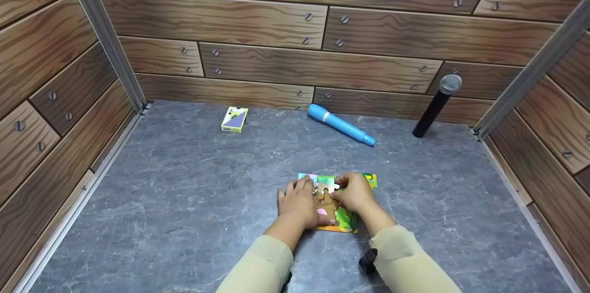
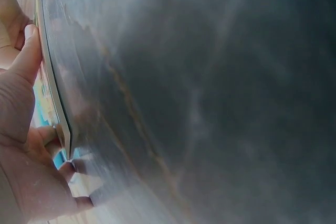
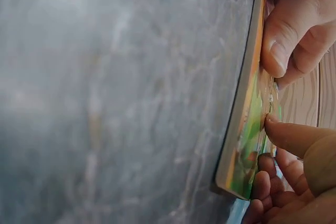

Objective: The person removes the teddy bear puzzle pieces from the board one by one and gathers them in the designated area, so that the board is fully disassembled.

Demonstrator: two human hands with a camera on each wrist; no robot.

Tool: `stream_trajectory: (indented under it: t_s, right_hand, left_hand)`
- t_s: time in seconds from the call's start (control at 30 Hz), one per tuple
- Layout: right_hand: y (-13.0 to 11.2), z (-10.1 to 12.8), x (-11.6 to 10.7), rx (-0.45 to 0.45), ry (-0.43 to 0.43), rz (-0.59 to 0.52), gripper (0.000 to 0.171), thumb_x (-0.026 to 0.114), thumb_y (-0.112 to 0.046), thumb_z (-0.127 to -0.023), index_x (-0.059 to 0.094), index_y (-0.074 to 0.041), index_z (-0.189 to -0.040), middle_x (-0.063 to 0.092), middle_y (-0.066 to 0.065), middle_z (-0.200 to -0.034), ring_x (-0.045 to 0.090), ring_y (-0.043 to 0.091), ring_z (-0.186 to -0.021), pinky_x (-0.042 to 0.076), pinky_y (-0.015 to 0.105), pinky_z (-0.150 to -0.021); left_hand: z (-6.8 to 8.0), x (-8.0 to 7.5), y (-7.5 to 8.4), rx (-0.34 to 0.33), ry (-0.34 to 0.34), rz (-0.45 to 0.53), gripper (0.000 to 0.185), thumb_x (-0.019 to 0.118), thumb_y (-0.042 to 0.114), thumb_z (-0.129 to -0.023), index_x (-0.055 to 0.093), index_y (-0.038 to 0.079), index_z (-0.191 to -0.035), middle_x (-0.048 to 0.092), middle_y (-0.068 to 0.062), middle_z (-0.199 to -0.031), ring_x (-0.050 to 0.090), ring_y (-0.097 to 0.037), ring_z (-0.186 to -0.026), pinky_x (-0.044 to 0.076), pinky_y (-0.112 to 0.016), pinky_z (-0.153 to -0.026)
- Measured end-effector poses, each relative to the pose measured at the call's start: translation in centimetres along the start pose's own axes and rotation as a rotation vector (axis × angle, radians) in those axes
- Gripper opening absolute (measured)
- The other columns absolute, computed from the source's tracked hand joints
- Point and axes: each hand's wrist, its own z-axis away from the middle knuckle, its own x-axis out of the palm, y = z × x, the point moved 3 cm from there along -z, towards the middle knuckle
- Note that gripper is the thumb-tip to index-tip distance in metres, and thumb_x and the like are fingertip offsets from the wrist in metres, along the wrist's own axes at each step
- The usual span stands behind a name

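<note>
Grey tabletop (image 1: pixel 184 201): both hands press puzzle board (image 1: pixel 343 221).

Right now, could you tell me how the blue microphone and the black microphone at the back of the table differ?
The blue microphone lies flat on the grey table, while the black microphone stands tilted against the wood-print back wall. The blue microphone is light blue all over; the black microphone has a silver mesh head. The blue microphone sits near the middle, the black microphone nearer the right corner. Neither is touched by a hand.

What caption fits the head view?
Two hands, left hand and right hand, press on a colourful jigsaw puzzle on a grey table.
</note>
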Motion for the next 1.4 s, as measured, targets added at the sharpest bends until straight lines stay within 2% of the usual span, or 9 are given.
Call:
stream_trajectory:
  t_s: [0.2,0.43,0.67,0.77,0.93,1.0,1.17,1.4]
  right_hand:
    - [0.2,0.0,0.2,-0.028,0.004,-0.080,0.041,0.083,0.013,-0.076,0.072,0.007,-0.114,0.069,0.012,-0.093,0.066,0.021,-0.079,0.060,0.030,-0.060]
    - [0.1,-0.1,0.1,-0.052,-0.026,-0.057,0.045,0.079,0.014,-0.079,0.072,0.006,-0.123,0.070,0.014,-0.098,0.066,0.023,-0.085,0.061,0.032,-0.066]
    - [0.2,-0.1,-0.1,-0.011,-0.053,-0.067,0.043,0.077,0.014,-0.084,0.070,0.006,-0.126,0.067,0.017,-0.105,0.066,0.023,-0.082,0.061,0.033,-0.064]
    - [0.3,-0.2,-0.3,-0.008,-0.053,-0.046,0.042,0.078,0.011,-0.086,0.070,0.004,-0.126,0.067,0.016,-0.108,0.066,0.023,-0.084,0.061,0.035,-0.069]
    - [0.5,-0.3,-1.3,-0.064,-0.021,0.001,0.040,0.080,0.005,-0.084,0.072,0.005,-0.124,0.070,0.018,-0.110,0.066,0.030,-0.099,0.057,0.048,-0.091]
    - [0.7,-0.4,-1.9,-0.086,-0.006,0.006,0.041,0.081,0.004,-0.084,0.072,0.005,-0.123,0.070,0.018,-0.110,0.066,0.032,-0.102,0.055,0.051,-0.095]
    - [1.0,-0.4,-3.2,-0.120,0.014,-0.015,0.040,0.079,0.004,-0.086,0.069,0.009,-0.125,0.068,0.022,-0.108,0.067,0.034,-0.099,0.057,0.051,-0.092]
    - [1.9,-0.5,-5.3,-0.083,0.042,-0.008,0.040,0.078,0.002,-0.091,0.068,0.008,-0.129,0.064,0.023,-0.113,0.064,0.031,-0.095,0.056,0.041,-0.082]
  left_hand:
    - [-0.1,0.1,0.0,-0.005,-0.005,-0.005,0.124,0.089,0.075,-0.066,0.043,0.010,-0.161,0.038,-0.003,-0.169,0.032,-0.035,-0.152,0.022,-0.069,-0.122]
    - [-0.1,0.0,0.1,-0.007,-0.016,-0.016,0.124,0.088,0.075,-0.066,0.042,0.011,-0.162,0.036,-0.002,-0.170,0.031,-0.035,-0.153,0.021,-0.070,-0.122]
    - [0.0,-0.1,0.0,-0.011,-0.023,-0.002,0.125,0.088,0.075,-0.066,0.041,0.012,-0.163,0.035,-0.002,-0.170,0.030,-0.034,-0.154,0.020,-0.069,-0.123]
    - [0.0,-0.1,0.1,-0.008,-0.021,-0.002,0.124,0.088,0.075,-0.067,0.041,0.012,-0.163,0.036,-0.003,-0.170,0.031,-0.035,-0.154,0.020,-0.069,-0.122]
    - [0.0,0.0,0.0,-0.004,-0.013,-0.017,0.125,0.087,0.078,-0.066,0.042,0.012,-0.162,0.036,-0.002,-0.169,0.032,-0.034,-0.153,0.022,-0.068,-0.122]
    - [-0.1,0.0,0.0,-0.004,-0.007,-0.021,0.126,0.087,0.079,-0.064,0.042,0.012,-0.162,0.036,-0.002,-0.169,0.032,-0.034,-0.153,0.023,-0.067,-0.122]
    - [-0.2,0.2,-0.1,-0.001,0.006,-0.005,0.127,0.088,0.078,-0.064,0.042,0.012,-0.162,0.038,-0.004,-0.168,0.033,-0.035,-0.152,0.024,-0.066,-0.121]
    - [-0.2,0.1,-0.2,-0.003,0.002,0.016,0.126,0.089,0.076,-0.065,0.041,0.011,-0.162,0.039,-0.005,-0.168,0.033,-0.035,-0.152,0.022,-0.066,-0.122]
